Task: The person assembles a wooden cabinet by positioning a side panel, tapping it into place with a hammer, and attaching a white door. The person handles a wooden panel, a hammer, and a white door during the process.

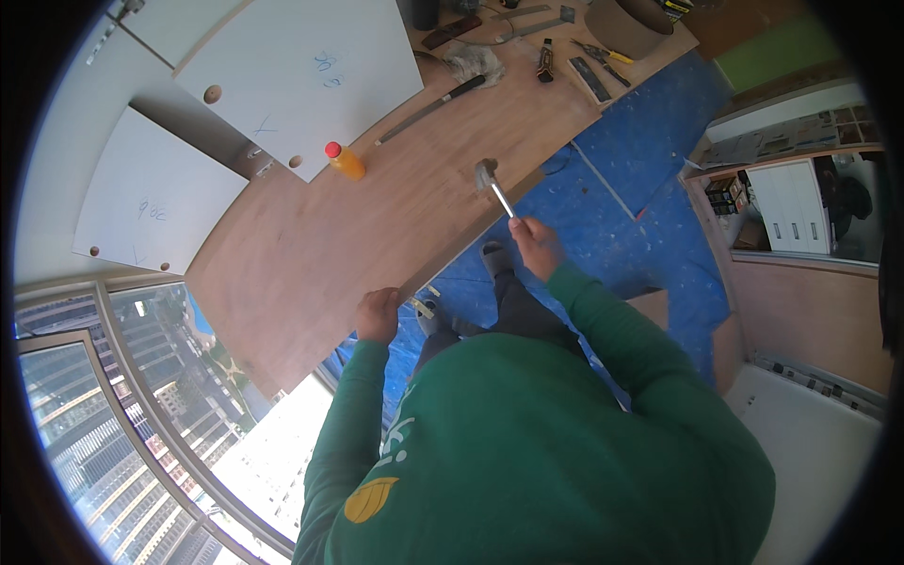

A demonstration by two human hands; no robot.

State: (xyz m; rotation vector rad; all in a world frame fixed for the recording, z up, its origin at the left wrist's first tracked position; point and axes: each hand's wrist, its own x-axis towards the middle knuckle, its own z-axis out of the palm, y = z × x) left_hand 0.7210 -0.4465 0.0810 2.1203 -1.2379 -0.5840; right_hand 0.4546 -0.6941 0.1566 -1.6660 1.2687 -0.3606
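Observation:
My right hand [536, 247] is wrapped round the grip of a hammer [501, 194] with a silver shaft. The hammer's head is over the front edge of a reddish-brown wooden board [311, 273]; whether it touches the wood I cannot tell. Farther left along the same edge, my left hand [378, 314] is closed with its fingers curled at the board's rim. What it pinches, if anything, is hidden. Just right of that hand, a small yellowish piece [421, 307] shows below the edge, near my foot.
On the board stand an orange bottle with a red cap [346, 161], a long black-handled knife [431, 109], a utility knife [545, 60] and pliers [603, 53]. White panels [311, 75] lean at the back left. Blue sheeting [603, 207] covers the floor. Windows [141, 405] are at left.

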